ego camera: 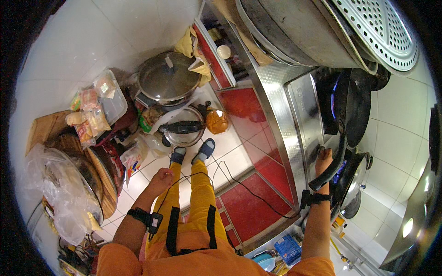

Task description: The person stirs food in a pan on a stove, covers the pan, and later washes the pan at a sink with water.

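Note:
My right hand reaches under the wok handle, its fingers on a dark control knob at the front of the gas stove. A black wok stands tilted-looking over the far burner, with a blue flame beside it. Its long black handle passes over my wrist. Closer to me, a pan with a shiny lid sits on the other burner, where blue flame also shows. My left hand hangs at my side above the floor, fingers loosely curled, nothing visible in it.
A large steamer pot and perforated steamer tray stand beyond the stove. On the left are a lidded pot, packaged food and wooden boards. An amber container stands near my feet. A black cable hangs between my arms.

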{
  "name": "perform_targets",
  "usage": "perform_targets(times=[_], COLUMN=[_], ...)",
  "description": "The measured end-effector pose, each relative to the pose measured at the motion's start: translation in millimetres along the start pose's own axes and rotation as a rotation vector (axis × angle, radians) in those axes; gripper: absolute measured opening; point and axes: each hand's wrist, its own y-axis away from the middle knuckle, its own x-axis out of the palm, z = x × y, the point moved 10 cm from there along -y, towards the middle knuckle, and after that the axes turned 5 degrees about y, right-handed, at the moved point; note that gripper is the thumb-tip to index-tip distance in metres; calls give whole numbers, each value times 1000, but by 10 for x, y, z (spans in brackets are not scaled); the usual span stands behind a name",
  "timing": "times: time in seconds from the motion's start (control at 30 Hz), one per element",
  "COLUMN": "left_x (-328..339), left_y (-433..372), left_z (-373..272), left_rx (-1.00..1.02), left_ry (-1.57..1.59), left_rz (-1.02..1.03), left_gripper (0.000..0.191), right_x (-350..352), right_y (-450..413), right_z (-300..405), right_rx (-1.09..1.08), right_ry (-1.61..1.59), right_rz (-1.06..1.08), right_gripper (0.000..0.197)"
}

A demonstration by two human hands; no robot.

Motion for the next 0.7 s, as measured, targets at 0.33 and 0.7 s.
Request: perform_targets(times=[0.33,0.7], left_x=[0,-86], left_y=[-18,25], left_z=[110,129], left_rx=[-28,-11], left_ry=[-19,-58], left_rz=[-21,-55], left_gripper=[23,23], right_x=[-50,170], right_y=[-25,68], right_z=[195,-403], right_rx=[71,122], right_ry=[78,4], right_rz=[70,62], right_gripper=[15,16])
